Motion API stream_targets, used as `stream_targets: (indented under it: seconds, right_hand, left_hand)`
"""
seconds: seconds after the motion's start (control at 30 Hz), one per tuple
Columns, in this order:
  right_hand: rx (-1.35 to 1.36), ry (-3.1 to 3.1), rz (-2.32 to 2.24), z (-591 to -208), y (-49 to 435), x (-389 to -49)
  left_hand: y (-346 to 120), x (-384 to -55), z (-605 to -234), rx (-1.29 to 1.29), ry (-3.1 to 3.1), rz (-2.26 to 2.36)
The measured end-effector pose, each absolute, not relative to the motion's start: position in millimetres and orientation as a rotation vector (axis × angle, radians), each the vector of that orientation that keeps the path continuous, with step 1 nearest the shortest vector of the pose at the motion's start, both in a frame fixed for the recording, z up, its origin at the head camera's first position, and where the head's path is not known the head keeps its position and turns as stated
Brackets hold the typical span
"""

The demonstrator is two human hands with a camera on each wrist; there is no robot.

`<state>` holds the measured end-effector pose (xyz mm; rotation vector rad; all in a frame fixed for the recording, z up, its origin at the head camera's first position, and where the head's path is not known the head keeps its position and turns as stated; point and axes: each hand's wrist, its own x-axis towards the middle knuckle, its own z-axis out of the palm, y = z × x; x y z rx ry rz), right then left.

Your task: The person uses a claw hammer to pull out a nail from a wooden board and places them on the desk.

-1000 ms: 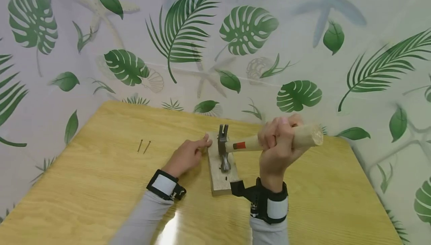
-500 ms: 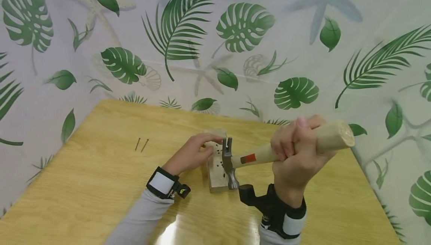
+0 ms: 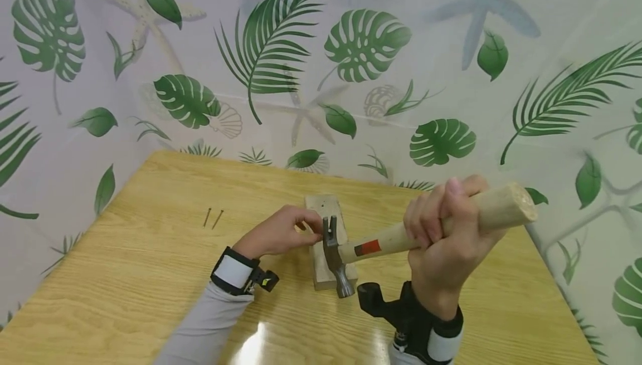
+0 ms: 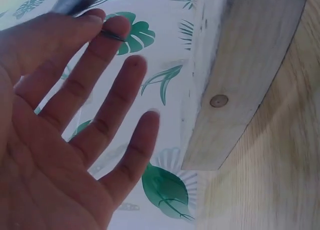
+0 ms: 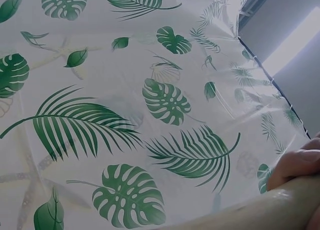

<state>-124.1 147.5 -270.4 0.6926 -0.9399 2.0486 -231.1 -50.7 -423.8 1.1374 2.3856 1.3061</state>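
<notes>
My right hand (image 3: 446, 237) grips the wooden handle of a claw hammer (image 3: 371, 247). Its steel head overlaps a small wood block (image 3: 323, 204) in the head view, claw pointing away and striking face toward me. Beside the claw, my left hand (image 3: 283, 231) has thumb and index fingertips together over the block's left side. The left wrist view shows a thin dark nail (image 4: 114, 35) pinched at those fingertips, the other fingers spread. The block's side (image 4: 240, 74) bears a round knot there. In the right wrist view, the handle (image 5: 250, 210) runs under curled fingers.
Two loose nails, one (image 3: 207, 217) next to the other (image 3: 218, 219), lie on the yellow wood-grain table (image 3: 165, 264) to the left. A leaf-patterned sheet (image 3: 301, 47) hangs behind the table. Both wrists wear black camera straps.
The hammer has shifted right and toward me, its head tilting off the block's middle. My left hand has left the block's far edge and moved nearer, fingertips now together by the claw.
</notes>
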Motion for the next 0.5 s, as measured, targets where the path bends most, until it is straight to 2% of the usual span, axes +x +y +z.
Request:
stream_targets:
  seconds: [0.23,0.33,0.5]
  right_hand:
    - [0.703,-1.020,2.070,-271.3,147.5,-126.0]
    - [0.701,-1.045,2.072,-271.4,147.6,-126.9]
    - [0.684,-1.076,2.062,-272.6,149.9,-128.6]
  left_hand:
    - [-54.9,-232.7,-422.1,0.975,2.545,1.535]
    - [-61.5,-234.6,-420.3,0.801,2.612,1.645]
    - [-85.0,-241.2,-423.5,0.479,2.759,1.536]
